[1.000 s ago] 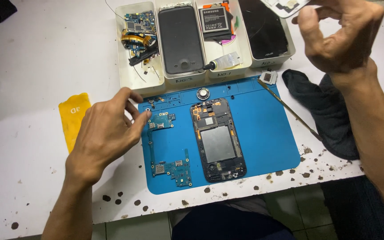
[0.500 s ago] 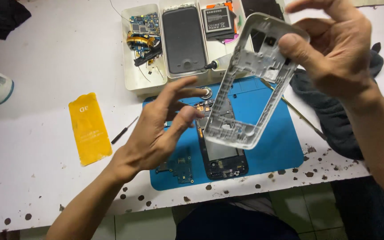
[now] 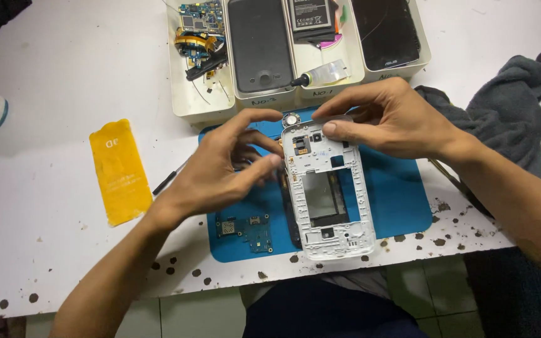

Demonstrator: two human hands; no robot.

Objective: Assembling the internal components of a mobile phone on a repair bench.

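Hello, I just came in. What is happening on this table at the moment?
A person is working on an opened phone. Both hands hold a white plastic phone middle frame over the dark phone body on a blue rubber mat. The left hand touches its left edge, and the right hand pinches its top. A small green circuit board lies on the mat, and a yellow rectangular film lies to the left.

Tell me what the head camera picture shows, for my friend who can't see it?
Two bare hands, left hand and right hand, press a white phone frame onto a blue mat. White trays of phone parts sit behind; a yellow sheet lies left.
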